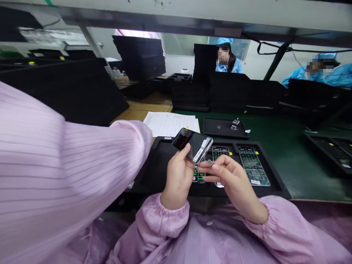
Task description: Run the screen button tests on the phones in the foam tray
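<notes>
My left hand (178, 176) is closed around a smartphone (189, 141), thumb over its dark screen. The phone is tilted, with red text at one end of the screen and white labels at the other. Just beside its lower edge, my right hand (233, 174) pinches a small grey rectangular piece (209, 162) with a brownish edge. The piece is apart from the phone. Below my hands, a black tray (154, 168) holds several phones, among them a lit phone (253, 166) with green marks on its screen; my hands partly cover the others.
A co-worker's pink sleeve (104, 146) reaches in from the left. Behind the tray lie paper sheets (170, 124) and a smaller black tray (217, 126) with little metal parts. Another tray (330, 150) is at right. Stacked black trays (231, 91) line the back; people in blue sit beyond.
</notes>
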`<state>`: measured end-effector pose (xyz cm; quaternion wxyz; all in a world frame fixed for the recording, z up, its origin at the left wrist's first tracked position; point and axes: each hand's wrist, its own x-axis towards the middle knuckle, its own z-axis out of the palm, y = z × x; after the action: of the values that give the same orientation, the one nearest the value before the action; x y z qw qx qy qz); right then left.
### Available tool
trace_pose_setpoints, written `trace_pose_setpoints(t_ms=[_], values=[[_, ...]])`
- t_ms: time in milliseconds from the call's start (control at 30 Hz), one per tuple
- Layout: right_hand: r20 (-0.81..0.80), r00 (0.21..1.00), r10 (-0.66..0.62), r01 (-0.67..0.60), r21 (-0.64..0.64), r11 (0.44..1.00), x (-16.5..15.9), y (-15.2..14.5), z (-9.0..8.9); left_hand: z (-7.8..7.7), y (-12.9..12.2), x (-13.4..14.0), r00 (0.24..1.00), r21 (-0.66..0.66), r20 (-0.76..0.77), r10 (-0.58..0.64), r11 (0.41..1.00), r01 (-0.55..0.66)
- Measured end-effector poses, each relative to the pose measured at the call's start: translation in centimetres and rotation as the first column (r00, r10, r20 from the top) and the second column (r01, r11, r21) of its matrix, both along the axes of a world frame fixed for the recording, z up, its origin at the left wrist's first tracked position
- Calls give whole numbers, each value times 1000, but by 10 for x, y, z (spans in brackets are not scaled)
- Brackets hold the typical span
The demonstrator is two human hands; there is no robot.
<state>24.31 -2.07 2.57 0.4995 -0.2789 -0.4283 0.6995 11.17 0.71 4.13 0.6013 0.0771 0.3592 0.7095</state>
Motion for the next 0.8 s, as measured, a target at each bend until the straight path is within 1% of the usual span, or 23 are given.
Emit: trace_pose_setpoints(t_ms=[67, 200, 300, 400, 533, 600, 633, 700, 733, 767, 800], values=[[-26, 999, -23, 23, 2, 1000, -3, -3, -6, -5, -4, 5, 998, 32, -55, 28, 999, -27], [-14, 1000, -20, 20, -9, 1000, -4, -5, -11, -13, -11, 9, 977, 113, -206, 45, 993, -22], [-8, 1000, -23, 23, -18, 1000, -4, -7, -14, -14, -18, 11, 930, 169, -350, 112, 984, -55], [-45, 999, -11, 11, -15, 1000, -5, -10, -22, -13, -26, 12, 865, 191, -476, 162, 978, -78], [-75, 997, -13, 10, -49, 999, -10, -10, -39, -12, -37, 13, 798, 166, -593, 106, 986, -8], [-98, 995, -30, 24, -57, 998, -11, -10, -45, -15, -42, 12, 757, 133, -649, 71, 991, 21], [-106, 994, -33, 28, -49, 998, -12, -11, -47, -16, -44, 11, 749, 110, -661, 50, 993, 31], [-85, 995, -44, 45, 17, 999, -12, -15, -48, -18, -48, 9, 760, 48, -650, -9, 997, 53], [-57, 996, -67, 72, 94, 993, -12, -18, -47, -18, -51, 7, 774, 12, -632, -45, 998, 68], [-25, 994, -106, 109, 202, 973, -11, -21, -46, -19, -54, 5, 786, -18, -614, -73, 997, 78], [3, 987, -163, 153, 328, 932, -10, -24, -45, -20, -57, 2, 793, -41, -602, -91, 996, 83]])
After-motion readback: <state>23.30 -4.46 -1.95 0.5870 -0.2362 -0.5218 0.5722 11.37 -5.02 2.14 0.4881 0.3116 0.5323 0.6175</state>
